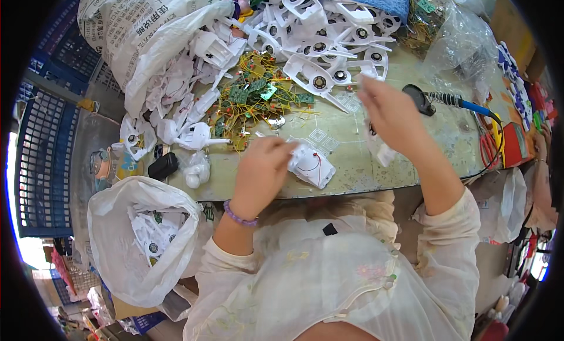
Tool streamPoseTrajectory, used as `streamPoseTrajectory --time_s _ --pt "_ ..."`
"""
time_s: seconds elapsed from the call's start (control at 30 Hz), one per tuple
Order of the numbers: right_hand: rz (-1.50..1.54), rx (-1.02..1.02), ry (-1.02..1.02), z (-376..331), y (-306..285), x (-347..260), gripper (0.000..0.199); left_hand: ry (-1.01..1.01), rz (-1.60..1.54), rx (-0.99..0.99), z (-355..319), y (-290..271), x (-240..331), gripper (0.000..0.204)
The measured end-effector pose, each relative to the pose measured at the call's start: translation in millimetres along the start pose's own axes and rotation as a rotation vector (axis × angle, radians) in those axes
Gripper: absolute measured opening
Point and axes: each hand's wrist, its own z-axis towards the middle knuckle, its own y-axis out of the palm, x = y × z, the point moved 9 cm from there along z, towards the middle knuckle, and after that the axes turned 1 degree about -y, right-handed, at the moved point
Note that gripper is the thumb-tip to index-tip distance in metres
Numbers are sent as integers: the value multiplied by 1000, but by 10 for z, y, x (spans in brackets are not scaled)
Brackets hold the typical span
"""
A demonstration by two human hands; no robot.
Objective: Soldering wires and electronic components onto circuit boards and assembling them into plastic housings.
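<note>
A white plastic housing (315, 166) with a thin red wire lies at the table's near edge. My left hand (261, 172), a purple bead bracelet at its wrist, has its fingers closed on the housing's left end. To the right, my right hand (392, 116) is raised above the table near the white shells; its fingertips are smeared by motion, and whether they hold anything is unclear. Below it a white part (385, 155) is partly hidden. Green circuit boards (258, 93) with yellow wires lie heaped beyond my left hand.
White shells with round dark speakers (319, 82) are piled at the back. A soldering iron (470, 105) rests in its stand (418, 99) at right, near red-handled pliers (487, 148). A white bag (111, 235) of assembled parts stands at left, beside blue crates (44, 159).
</note>
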Motion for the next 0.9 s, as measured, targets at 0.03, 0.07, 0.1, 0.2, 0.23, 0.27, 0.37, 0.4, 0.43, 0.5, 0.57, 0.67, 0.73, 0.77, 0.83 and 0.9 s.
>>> streamPoseTrajectory --time_s 0.03,0.07,0.1,0.2,0.23,0.27,0.37,0.4,0.43,0.5,0.57,0.67,0.73,0.77,0.83,0.9 --pt "-131 -59 -78 23 218 46 19 130 -25 -38 32 63 193 35" --pt "-219 -172 -38 56 416 148 18 165 -90 -113 71 164 285 42" --pt "-221 -168 -41 104 532 196 18 235 -122 -158 88 242 365 44" --pt "-420 -178 -47 213 844 239 29 325 -199 -226 71 444 413 44" --pt "-381 -207 -160 235 974 105 30 357 -218 -258 57 493 427 38" --pt "-341 -239 -268 231 1101 -24 31 388 -240 -293 40 539 451 33" --pt "-287 -327 -226 342 1396 -25 31 278 -216 -337 85 558 448 28" --pt "-312 -420 -79 388 1439 52 29 164 -209 -392 85 607 360 27" --pt "-311 -421 -74 402 1420 64 29 165 -211 -397 67 619 341 27" --pt "-266 -366 -74 430 1348 75 31 105 -391 -311 53 552 264 22" --pt "-125 -256 41 415 1142 167 25 -147 -568 -347 0 586 109 21" --pt "368 -480 144 210 1060 264 15 -426 -797 -309 -137 701 -140 20" --pt "525 -816 255 -46 1160 216 17 -422 -799 -190 -138 657 -202 23" --pt "475 -876 242 -118 1148 167 20 -452 -840 -122 -112 670 -240 34" --pt "358 -907 131 -229 1213 170 22 -522 -847 -93 -127 688 -230 39" --pt "321 -842 36 -229 1218 154 18 -581 -826 -41 -82 595 -189 48"
